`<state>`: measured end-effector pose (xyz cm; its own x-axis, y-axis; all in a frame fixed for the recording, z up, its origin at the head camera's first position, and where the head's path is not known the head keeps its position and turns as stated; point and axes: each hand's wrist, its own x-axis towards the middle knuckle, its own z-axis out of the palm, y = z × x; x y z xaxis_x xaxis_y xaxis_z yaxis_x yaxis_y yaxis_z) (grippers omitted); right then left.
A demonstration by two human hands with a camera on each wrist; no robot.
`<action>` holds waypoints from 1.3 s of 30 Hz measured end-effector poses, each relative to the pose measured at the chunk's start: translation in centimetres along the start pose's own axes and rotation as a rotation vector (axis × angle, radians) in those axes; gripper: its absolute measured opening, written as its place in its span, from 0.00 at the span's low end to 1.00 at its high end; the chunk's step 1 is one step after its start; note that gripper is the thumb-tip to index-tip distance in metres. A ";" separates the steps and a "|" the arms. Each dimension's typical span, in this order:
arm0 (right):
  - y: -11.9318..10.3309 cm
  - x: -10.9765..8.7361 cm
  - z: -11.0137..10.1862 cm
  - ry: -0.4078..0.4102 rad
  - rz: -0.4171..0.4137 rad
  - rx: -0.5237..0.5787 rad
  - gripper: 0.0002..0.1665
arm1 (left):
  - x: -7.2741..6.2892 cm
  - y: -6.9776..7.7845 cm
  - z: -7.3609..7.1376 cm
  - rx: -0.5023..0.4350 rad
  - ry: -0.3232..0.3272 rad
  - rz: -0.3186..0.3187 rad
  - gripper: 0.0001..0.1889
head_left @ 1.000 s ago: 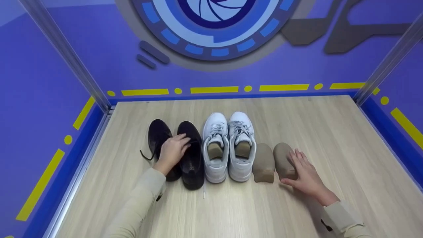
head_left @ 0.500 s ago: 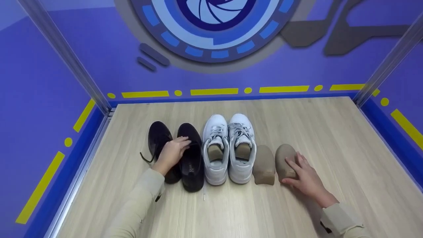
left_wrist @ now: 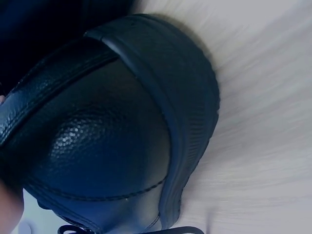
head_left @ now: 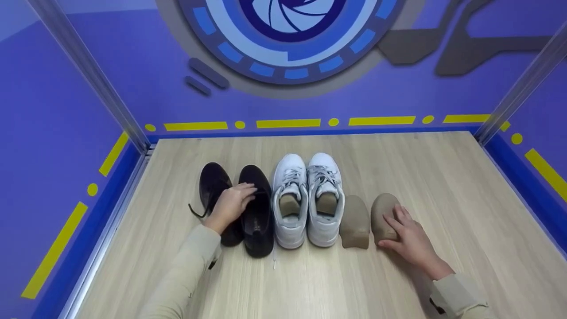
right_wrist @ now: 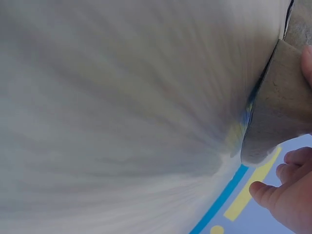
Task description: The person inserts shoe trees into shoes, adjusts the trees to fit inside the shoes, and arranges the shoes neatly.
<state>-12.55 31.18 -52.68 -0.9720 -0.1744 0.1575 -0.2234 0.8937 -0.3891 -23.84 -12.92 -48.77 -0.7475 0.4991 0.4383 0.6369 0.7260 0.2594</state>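
In the head view, the whole row stands on the wooden table point(head_left: 310, 288): the left black shoe point(head_left: 212, 177) and the right black shoe point(head_left: 259, 241), then the white shoes point(head_left: 289, 235), each with a tan piece inside, then the left tan form point(head_left: 354, 221) and the right tan form point(head_left: 382, 212). The left hand point(head_left: 228, 204) lies over the black pair, its fingers together and reaching onto the right black shoe; the thumb is hidden, so I cannot tell if it grips. The right hand point(head_left: 412, 241) is spread at the right tan form, thumb at the near end and index finger on top. Compared with one second ago, this form lies slightly farther to the right, and a narrow gap now separates it from its neighbour. The left hand and the shoes keep their places.

The left wrist view shows what the head view cannot: grained leather, a stitched seam point(left_wrist: 97, 198) and a ribbed sole edge point(left_wrist: 195, 102). Of the hand there is only some skin at the left border.

The right wrist view shows the form's side from low down. One digit touches it at the right border; the lower fingers are apart from it.
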 end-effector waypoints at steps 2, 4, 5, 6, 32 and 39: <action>0.0 0.1 -0.1 0.013 -0.005 0.002 0.44 | -0.1 0.1 -0.1 0.000 -0.008 -0.024 0.11; 0.0 0.1 -0.3 0.025 -0.008 0.011 0.44 | -0.1 0.1 -0.1 0.000 -0.015 -0.053 0.13; 0.0 0.2 -0.4 0.033 -0.012 0.015 0.44 | -0.2 0.2 -0.1 -0.001 -0.015 -0.066 0.13; -0.1 0.2 -0.5 0.038 -0.015 0.019 0.44 | -0.3 0.2 -0.1 0.001 -0.012 -0.078 0.13; -3.8 2.3 -3.1 0.193 -0.073 0.090 0.45 | -0.8 0.0 0.2 0.098 0.166 -0.033 0.08; -5.8 3.2 -3.5 0.228 -0.142 0.085 0.44 | -0.8 0.0 0.1 0.079 0.175 -0.020 0.07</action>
<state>-14.07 26.90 -46.74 -0.8913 -0.1892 0.4121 -0.3708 0.8272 -0.4222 -23.26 -13.22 -49.24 -0.7115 0.3992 0.5782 0.6000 0.7734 0.2044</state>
